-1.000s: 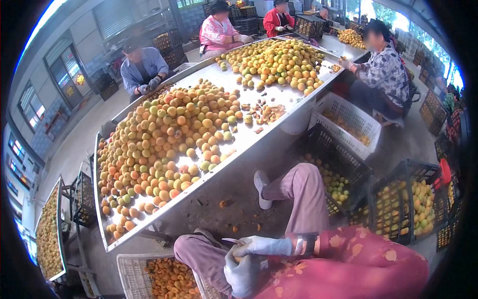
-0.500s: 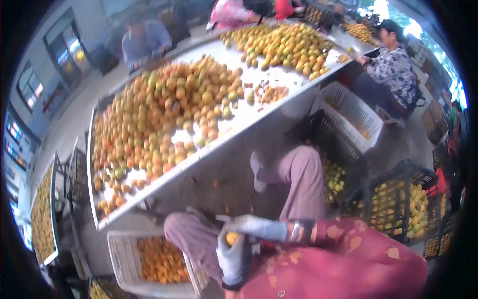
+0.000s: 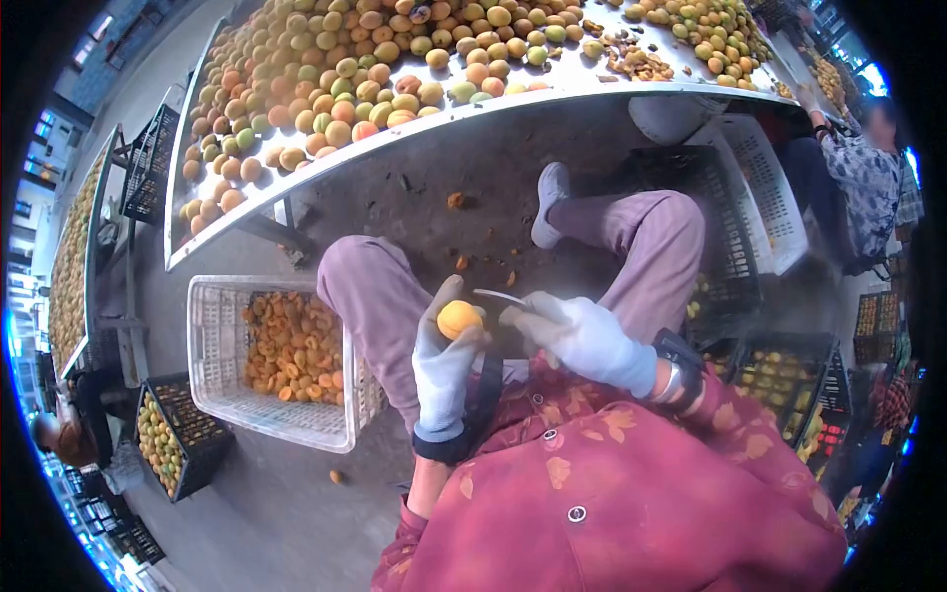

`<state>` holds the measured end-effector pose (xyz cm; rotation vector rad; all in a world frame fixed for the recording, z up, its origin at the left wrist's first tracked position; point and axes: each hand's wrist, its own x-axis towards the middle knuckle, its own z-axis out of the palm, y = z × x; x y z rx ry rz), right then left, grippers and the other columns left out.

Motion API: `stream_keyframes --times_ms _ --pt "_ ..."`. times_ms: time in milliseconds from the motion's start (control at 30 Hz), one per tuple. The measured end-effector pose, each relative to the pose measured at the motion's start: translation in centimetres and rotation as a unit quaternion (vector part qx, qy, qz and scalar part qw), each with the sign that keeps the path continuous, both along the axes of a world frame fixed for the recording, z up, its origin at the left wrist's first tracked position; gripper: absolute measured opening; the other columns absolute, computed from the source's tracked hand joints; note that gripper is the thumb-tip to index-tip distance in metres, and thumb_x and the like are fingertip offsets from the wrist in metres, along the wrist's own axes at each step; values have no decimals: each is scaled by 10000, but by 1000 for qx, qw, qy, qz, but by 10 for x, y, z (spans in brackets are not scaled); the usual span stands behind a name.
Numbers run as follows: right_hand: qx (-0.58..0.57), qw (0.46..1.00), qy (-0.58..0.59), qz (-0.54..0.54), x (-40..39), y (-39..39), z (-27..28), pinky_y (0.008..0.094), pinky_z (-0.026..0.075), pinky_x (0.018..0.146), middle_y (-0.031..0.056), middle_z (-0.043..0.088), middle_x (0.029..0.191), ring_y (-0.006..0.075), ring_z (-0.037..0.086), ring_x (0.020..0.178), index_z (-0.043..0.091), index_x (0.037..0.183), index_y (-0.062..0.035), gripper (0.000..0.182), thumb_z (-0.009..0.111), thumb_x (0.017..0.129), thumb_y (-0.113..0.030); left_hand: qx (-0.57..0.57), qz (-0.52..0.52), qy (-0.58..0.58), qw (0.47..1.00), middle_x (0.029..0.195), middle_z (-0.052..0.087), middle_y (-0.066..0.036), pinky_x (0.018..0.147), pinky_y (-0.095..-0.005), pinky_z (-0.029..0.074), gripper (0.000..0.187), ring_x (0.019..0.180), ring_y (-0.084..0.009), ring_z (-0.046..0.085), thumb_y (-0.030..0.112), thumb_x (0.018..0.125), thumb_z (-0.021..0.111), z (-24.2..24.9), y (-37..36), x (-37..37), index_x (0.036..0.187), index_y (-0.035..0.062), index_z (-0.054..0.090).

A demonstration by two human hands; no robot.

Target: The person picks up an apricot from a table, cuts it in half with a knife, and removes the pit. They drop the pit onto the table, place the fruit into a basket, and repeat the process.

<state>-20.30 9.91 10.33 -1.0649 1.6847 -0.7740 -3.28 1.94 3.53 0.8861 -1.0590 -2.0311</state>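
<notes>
My left hand (image 3: 444, 370), in a white glove, is wrapped round a yellow-orange apricot (image 3: 460, 320) above my lap. Gloved too, my right hand (image 3: 587, 340) grips a small knife (image 3: 500, 295); its thin blade points left, just above and right of the apricot, and the handle is hidden in my fingers. Blade and fruit look apart. Left of my knee stands a white plastic crate (image 3: 202, 380) holding many opened orange apricot halves (image 3: 291, 345). Whole apricots (image 3: 340, 109) are heaped on the white table in front of me.
The white table's raised edge (image 3: 395, 138) runs across ahead. Dark crates (image 3: 173, 434) of fruit stand at left and right, and a white crate (image 3: 764, 197) leans near a seated co-worker (image 3: 858, 187). Fruit scraps (image 3: 456, 201) lie on the floor.
My view has tilted downward, so the table sits higher in the picture. My hands have moved apart; the knife blade now shows clear of the apricot, which stays in my left hand.
</notes>
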Motion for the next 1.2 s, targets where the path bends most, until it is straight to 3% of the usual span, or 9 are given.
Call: stream_keyframes --times_ms 67,200,533,633,700,800,1033,1133,1200 --pt "-99 981 144 81 5 5 -7 361 515 602 98 633 814 281 646 670 596 1033 -92 207 505 961 -263 2 8 -22 1000 1105 587 -67 764 -219 502 531 840 -88 580 -54 867 582 -2 0 2 1372 -27 421" --pt "-192 937 252 148 9 4 -20 402 528 584 99 619 848 299 652 708 580 1054 -79 210 517 934 -240 -16 16 -53 998 1225 569 -80 779 -228 506 494 885 -90 587 -29 874 588 -4 0 3 1348 -37 448" --pt "-210 905 330 165 11 3 -28 372 533 563 83 619 902 271 658 712 577 1059 -87 204 531 927 -236 -56 6 -85 995 1283 562 -83 896 -243 461 473 1020 -102 565 5 870 614 -15 0 7 1322 -42 479" --pt "-226 901 334 162 9 0 -29 363 531 556 79 619 887 260 661 718 581 1047 -84 199 538 923 -234 -10 0 -72 997 1210 592 -79 831 -226 478 466 951 -93 575 -5 869 607 -10 -2 7 1317 -41 488" --pt "-190 926 290 150 8 -3 -25 392 532 620 126 659 869 312 653 731 621 1052 -92 198 598 883 -194 51 -25 -31 998 1135 605 -70 755 -205 481 467 872 -80 576 -10 869 601 -8 -3 10 1322 -37 488" --pt "-213 926 284 132 12 -2 -21 386 536 627 123 660 865 311 657 740 624 1049 -94 194 603 881 -188 32 -1 -22 999 1074 610 -59 686 -191 471 460 799 -66 563 -20 868 591 1 -1 4 1318 -36 495" --pt "-204 921 305 134 16 0 -27 371 538 624 112 662 887 296 662 741 626 1041 -92 183 606 879 -173 23 10 -52 998 1071 616 -57 650 -190 467 457 756 -58 553 -16 854 599 -11 1 7 1302 -36 512" --pt "-182 924 298 155 13 -2 -25 362 536 621 108 660 893 286 663 755 627 1039 -91 179 601 878 -165 58 21 6 998 1044 619 -52 645 -188 465 465 745 -57 554 -9 843 611 -6 1 7 1299 -35 517" --pt "-211 899 324 205 9 -4 -28 363 535 564 98 639 888 263 665 728 590 1062 -97 209 553 915 -241 82 -5 16 997 999 619 -41 638 -187 464 481 740 -60 556 -10 837 614 -8 0 11 1306 -33 510"
